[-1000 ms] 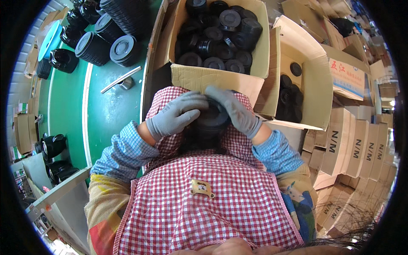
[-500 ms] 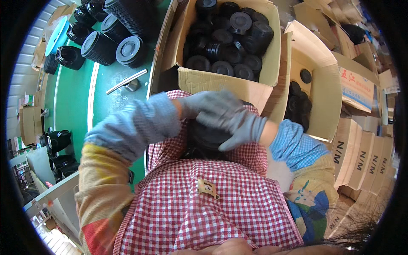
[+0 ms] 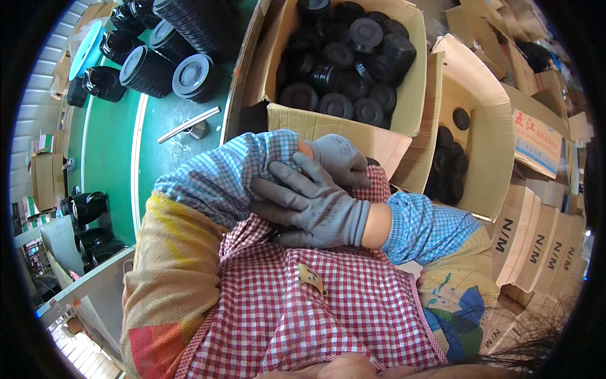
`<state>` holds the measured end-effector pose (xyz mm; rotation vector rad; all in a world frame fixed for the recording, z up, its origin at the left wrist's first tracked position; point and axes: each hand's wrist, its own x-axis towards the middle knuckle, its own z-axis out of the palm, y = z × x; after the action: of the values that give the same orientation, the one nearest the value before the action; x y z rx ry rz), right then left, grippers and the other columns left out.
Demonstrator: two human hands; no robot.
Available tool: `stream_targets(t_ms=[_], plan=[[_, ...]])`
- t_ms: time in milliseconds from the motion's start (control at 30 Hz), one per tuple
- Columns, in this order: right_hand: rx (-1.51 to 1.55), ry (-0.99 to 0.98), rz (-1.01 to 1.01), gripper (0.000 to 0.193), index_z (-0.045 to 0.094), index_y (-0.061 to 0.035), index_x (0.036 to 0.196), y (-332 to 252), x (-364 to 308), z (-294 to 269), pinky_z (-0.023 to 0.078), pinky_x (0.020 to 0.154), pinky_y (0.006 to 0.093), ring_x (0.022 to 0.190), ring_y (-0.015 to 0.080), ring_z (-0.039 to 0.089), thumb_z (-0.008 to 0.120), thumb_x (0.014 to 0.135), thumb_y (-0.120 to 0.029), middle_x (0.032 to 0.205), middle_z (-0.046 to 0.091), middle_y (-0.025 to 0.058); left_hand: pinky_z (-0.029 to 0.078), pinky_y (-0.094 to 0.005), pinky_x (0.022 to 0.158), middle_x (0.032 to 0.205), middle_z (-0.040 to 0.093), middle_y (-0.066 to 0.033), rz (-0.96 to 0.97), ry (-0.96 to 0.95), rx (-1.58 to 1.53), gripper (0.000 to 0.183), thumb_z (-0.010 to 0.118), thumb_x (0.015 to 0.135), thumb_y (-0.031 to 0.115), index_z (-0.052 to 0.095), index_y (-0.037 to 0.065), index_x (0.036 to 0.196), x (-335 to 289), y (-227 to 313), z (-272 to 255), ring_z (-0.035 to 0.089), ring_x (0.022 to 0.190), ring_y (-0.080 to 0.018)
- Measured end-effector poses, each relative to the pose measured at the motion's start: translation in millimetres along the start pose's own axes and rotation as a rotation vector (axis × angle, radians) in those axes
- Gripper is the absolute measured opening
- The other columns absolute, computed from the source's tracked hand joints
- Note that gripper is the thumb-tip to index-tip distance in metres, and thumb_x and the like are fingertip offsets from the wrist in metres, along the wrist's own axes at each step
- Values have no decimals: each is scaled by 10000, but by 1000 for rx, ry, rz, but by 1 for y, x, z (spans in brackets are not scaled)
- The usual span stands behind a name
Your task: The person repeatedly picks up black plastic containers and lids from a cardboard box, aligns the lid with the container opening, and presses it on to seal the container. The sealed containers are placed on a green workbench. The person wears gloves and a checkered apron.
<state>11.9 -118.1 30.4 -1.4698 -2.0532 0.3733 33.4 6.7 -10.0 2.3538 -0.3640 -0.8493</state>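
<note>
Both my hands wear grey gloves and cross over my lap. My left hand [image 3: 341, 160] reaches to the right with its fingers curled down; whatever they hold, if anything, is hidden beneath them. Below and nearer to me, my right hand [image 3: 309, 205] points left, its fingers stretched out and slightly spread. It lies partly over the left forearm's blue checked sleeve [image 3: 240, 167]. A red checked apron [image 3: 297, 309] covers my lap, and the forearms and gloves hide what is between my knees.
An open carton [image 3: 344, 123] of black round lidded containers [image 3: 366, 33] stands ahead. Right of it, another carton [image 3: 492, 151] holds several black pieces [image 3: 449, 161]. On the green table [image 3: 113, 170] are stacked black lids [image 3: 192, 76], black pots [image 3: 104, 83] and a metal tool [image 3: 189, 124].
My left hand has moved right, and its forearm has swung across my lap. The right hand has shifted left and nearer to me, fingers spread. The black round thing in my lap is now hidden.
</note>
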Motion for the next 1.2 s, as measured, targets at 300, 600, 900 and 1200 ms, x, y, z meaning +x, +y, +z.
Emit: stream_targets(t_ms=[300,600,900,1200], plan=[[53,-17,-34,713,546,-208,1436,10,-9,11,106,1195,651,1518,353,202,634,842,-592,1602,345,118,443,-398,1089,1438,542,-116,-132,-101,-210,324,555,999,214,642,103,1290,-9,-1,-9,523,1331,-265],[171,19,-85,676,563,-188,1410,52,-52,30,163,1188,657,1490,378,253,642,848,-556,1553,395,131,512,-418,987,1298,631,-115,80,172,-508,409,636,952,382,653,99,1246,-27,-36,42,620,1182,-278],[160,-180,181,764,532,-185,1429,75,-59,-31,313,1149,589,1390,375,413,758,783,-526,1511,435,153,478,-414,1041,1306,623,-137,562,276,-393,373,635,966,297,637,106,1286,-23,-47,27,589,1233,-287],[-114,297,-175,638,652,-175,1324,24,-30,-7,294,1114,597,1406,325,395,639,821,-566,1447,541,99,538,-439,916,1185,670,-105,133,-114,52,351,649,947,313,632,120,1240,-3,8,-10,660,1075,-286]])
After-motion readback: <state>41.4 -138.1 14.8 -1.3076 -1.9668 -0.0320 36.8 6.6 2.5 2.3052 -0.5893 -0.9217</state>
